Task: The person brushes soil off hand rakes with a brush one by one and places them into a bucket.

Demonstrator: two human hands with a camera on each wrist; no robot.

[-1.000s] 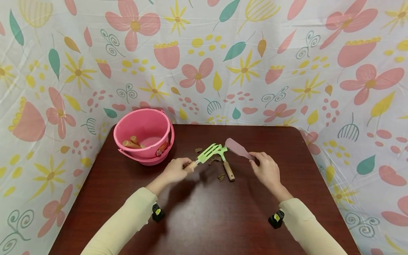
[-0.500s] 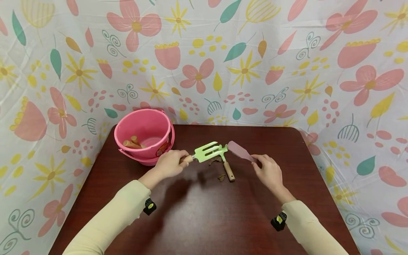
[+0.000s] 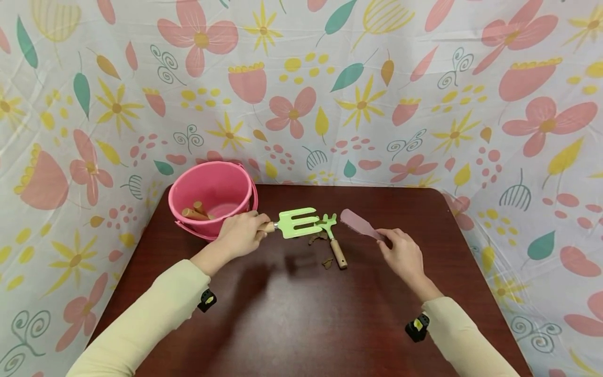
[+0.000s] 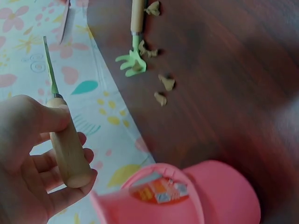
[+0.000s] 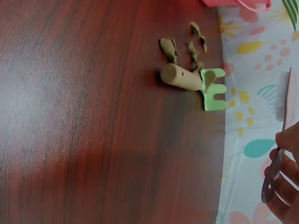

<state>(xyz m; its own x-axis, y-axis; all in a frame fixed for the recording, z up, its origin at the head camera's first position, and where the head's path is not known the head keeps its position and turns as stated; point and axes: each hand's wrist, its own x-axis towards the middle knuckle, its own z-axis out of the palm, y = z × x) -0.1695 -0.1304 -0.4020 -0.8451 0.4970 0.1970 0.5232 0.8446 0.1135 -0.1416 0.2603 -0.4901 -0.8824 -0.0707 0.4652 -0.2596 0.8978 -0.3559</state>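
My left hand (image 3: 240,234) grips the wooden handle of a green fork (image 3: 298,223), held above the table beside the bucket; in the left wrist view thumb and fingers wrap that handle (image 4: 71,149). My right hand (image 3: 402,255) pinches the handle of a pink brush (image 3: 359,223), whose bristles show in the right wrist view along the brush head (image 5: 289,95). Between the hands, a small green rake (image 3: 338,252) lies on the table with its handle toward me. Dry brown leaf bits (image 5: 169,48) lie around it, one on its tines.
A pink bucket (image 3: 212,178) stands at the back left of the dark wooden table (image 3: 320,324), with several wooden handles (image 3: 194,213) inside. A flowered cloth (image 3: 301,104) hangs behind and beside the table.
My left hand has moved left toward the bucket with the fork, which has turned flatter to the view. My right hand has drawn the brush slightly right and down, away from the rake.
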